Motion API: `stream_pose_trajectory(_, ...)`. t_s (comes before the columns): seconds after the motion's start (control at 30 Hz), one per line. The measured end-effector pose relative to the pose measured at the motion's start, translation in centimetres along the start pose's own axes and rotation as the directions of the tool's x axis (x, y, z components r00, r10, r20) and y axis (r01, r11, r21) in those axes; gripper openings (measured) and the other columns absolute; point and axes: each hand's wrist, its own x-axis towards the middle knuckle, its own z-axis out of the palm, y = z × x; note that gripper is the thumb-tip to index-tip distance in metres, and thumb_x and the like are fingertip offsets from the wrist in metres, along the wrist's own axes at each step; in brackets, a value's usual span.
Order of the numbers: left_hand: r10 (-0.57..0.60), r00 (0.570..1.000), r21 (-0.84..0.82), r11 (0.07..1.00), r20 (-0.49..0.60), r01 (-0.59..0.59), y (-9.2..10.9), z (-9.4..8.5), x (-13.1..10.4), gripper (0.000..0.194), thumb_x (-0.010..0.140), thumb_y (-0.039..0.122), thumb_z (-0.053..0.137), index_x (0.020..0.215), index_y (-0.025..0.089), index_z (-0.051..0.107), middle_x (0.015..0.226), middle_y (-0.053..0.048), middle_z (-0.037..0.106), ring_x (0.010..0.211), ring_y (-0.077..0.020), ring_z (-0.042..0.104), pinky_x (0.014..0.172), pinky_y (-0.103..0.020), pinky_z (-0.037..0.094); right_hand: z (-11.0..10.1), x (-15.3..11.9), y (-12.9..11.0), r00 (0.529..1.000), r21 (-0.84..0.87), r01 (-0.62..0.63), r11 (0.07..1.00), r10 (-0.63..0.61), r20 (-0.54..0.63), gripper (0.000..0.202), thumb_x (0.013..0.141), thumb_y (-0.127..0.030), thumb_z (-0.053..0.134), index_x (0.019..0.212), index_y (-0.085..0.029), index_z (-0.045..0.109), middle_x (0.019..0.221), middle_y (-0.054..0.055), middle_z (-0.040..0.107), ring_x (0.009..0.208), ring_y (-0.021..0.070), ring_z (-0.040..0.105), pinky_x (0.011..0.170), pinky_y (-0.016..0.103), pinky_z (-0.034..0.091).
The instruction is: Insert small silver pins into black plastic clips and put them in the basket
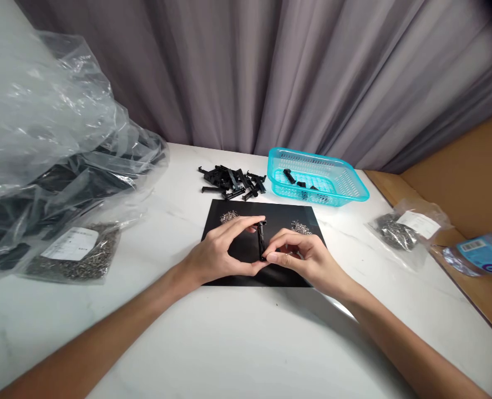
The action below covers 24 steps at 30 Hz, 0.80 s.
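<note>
A long, narrow black plastic part [261, 241] stands on end between the fingertips of my left hand [223, 249]. The forefinger is at its top and the thumb at its bottom. My right hand [304, 255] pinches at the part's lower end, thumb and forefinger pressed together. Whatever is inside that pinch is hidden. Under both hands lies a black mat [279, 213]. Two small heaps of tiny shiny metal pieces rest on it: a left heap [229, 216] beyond my left hand and a right heap [301, 227] just behind my right hand.
Similar black parts lie in a pile [233, 182] behind the mat. A turquoise basket [318, 195] beside it holds several more. Bags of metal pieces lie at left [75, 255] and right [404, 230]. Large clear plastic sheeting [54, 116] covers the far left; a cardboard box [457, 160] stands right.
</note>
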Motion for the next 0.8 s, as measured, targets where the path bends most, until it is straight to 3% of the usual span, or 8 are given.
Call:
stream_pose_trajectory(0.33, 0.020, 1.000, 0.000, 1.000, 0.015, -0.020, -0.3, 0.2, -0.2, 0.070, 0.076, 0.023, 0.080, 0.140, 0.022, 0.053, 0.121, -0.010, 0.072, 0.100, -0.0241, 0.073, 0.093, -0.040, 0.064, -0.9, -0.2, -0.5, 0.993, -0.204, 0.091, 0.975, -0.074, 0.090, 0.015, 0.097, -0.037, 0.069, 0.094, -0.026, 0.078, 0.097, 0.004, 0.072, 0.089, 0.0194, 0.060, 0.075, 0.034, 0.045)
stream_pose_trajectory(0.47, 0.032, 0.999, -0.004, 0.999, 0.043, -0.031, -0.4, 0.3, -0.3, 0.069, 0.076, 0.024, 0.079, 0.140, 0.023, 0.053, 0.124, -0.009, 0.071, 0.105, -0.0254, 0.073, 0.096, -0.041, 0.063, -0.9, 0.0, -0.2, 0.996, -0.200, 0.040, 0.979, -0.023, 0.086, 0.021, 0.094, -0.044, 0.072, 0.088, -0.025, 0.078, 0.095, 0.004, 0.073, 0.086, 0.0193, 0.061, 0.072, 0.033, 0.045)
stream_pose_trajectory(0.63, 0.129, 0.991, 0.052, 0.990, 0.046, -0.131, -0.4, 0.3, -0.2, 0.069, 0.078, 0.023, 0.078, 0.141, 0.021, 0.052, 0.120, -0.010, 0.072, 0.108, -0.0269, 0.073, 0.098, -0.042, 0.063, -0.8, 0.2, 0.8, 0.994, -0.123, -0.096, 0.988, 0.102, 0.042, 0.027, 0.082, -0.049, 0.082, 0.085, -0.022, 0.076, 0.085, 0.002, 0.073, 0.068, 0.0150, 0.055, 0.061, 0.030, 0.041)
stream_pose_trajectory(0.8, 0.118, 0.991, 0.019, 0.993, 0.055, -0.120, -0.2, 0.2, -0.2, 0.065, 0.076, 0.020, 0.078, 0.138, 0.021, 0.056, 0.118, -0.009, 0.074, 0.106, -0.0285, 0.075, 0.099, -0.045, 0.063, -0.4, 0.1, 1.4, 0.988, -0.075, -0.126, 0.989, 0.132, 0.078, 0.033, 0.083, -0.054, 0.079, 0.083, -0.021, 0.078, 0.078, 0.002, 0.072, 0.060, 0.0140, 0.052, 0.054, 0.030, 0.039)
